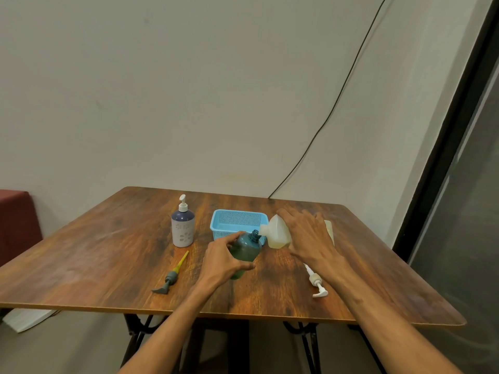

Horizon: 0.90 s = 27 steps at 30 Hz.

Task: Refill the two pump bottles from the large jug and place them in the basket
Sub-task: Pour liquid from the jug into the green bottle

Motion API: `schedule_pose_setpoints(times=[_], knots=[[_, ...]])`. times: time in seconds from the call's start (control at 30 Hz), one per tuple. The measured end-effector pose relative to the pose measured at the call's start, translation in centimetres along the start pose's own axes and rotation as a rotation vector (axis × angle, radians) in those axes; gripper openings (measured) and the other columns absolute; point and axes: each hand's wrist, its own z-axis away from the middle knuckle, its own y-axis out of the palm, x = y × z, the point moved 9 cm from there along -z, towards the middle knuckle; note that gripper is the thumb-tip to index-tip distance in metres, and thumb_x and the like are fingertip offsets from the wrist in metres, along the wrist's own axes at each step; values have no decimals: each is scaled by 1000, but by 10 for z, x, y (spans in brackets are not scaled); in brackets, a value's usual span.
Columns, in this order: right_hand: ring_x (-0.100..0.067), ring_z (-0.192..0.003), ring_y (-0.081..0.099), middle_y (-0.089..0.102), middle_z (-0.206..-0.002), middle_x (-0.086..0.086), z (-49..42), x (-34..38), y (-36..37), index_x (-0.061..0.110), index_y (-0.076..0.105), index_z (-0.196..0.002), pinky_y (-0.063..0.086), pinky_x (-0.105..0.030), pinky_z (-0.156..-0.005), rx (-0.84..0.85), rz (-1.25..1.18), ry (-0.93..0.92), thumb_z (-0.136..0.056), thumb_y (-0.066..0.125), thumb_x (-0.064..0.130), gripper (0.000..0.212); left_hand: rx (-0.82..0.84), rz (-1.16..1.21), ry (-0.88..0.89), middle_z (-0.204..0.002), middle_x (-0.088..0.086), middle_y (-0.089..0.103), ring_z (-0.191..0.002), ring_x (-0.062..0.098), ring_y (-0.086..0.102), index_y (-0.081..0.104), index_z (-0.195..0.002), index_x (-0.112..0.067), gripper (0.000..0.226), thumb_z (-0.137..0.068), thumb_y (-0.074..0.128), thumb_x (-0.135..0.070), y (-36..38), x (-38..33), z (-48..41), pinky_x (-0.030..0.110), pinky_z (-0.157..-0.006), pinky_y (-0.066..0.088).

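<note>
I am wrapping my left hand round the teal bottle. My thumb is curling over its upper side and my fingers are curling under its lower side, so the grip is closed about its body. The bottle is leaning to the right, with its open neck pointing up toward the jug. It is sitting in front of the blue basket, near the middle of the table. I cannot tell whether its base is resting on the wood.

My right hand is lying across the large jug, back upward. The fingers are spreading over its top and far side and the thumb is reaching down its near side, holding it tipped over to the left. My fingertips are mostly hiding behind the jug. Its white spout is hanging just beside the bottle's neck, and pale yellowish liquid is pooling in its lower part.

The purple-and-white pump bottle is standing upright to the left of the basket with its pump fitted. A grey and yellow pump head is lying on the table to the left of my left wrist. A white pump head is lying just beside my right forearm.
</note>
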Motion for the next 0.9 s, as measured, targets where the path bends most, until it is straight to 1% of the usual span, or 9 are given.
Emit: schedule_pose_setpoints(times=[0.23, 0.53, 0.73, 0.9], knots=[[-22, -112, 53, 57, -127, 2, 1, 2, -2, 26, 45, -132, 38, -45, -92, 4, 16, -3, -78, 74, 37, 61, 0, -15, -7, -133, 1, 61, -107, 4, 50, 52, -142, -22, 90, -62, 94, -28, 0, 1, 0, 13, -85, 41], [-23, -110, 55, 58, -126, 2, 1, 1, -2, 27, 46, -130, 38, -45, -92, -6, 14, 1, -78, 73, 38, 60, -3, -16, -8, -133, 3, 60, -108, 6, 51, 52, -142, -22, 91, -61, 94, -28, -1, 0, 0, 20, -90, 44], [-23, -110, 55, 59, -125, 3, 1, 1, -1, 27, 46, -130, 39, -46, -92, -16, 12, 3, -77, 76, 36, 61, 2, -13, -1, -133, 3, 60, -108, 6, 50, 51, -142, -21, 91, -62, 94, -28, -1, -2, 0, 19, -89, 43], [-23, -109, 56, 60, -124, 2, 0, 1, 0, 27, 48, -128, 40, -48, -92, -22, 3, 2, -75, 77, 40, 62, -4, -11, 11, -133, 4, 61, -107, 7, 52, 52, -142, -21, 91, -61, 94, -28, -3, -3, 2, 17, -86, 44]])
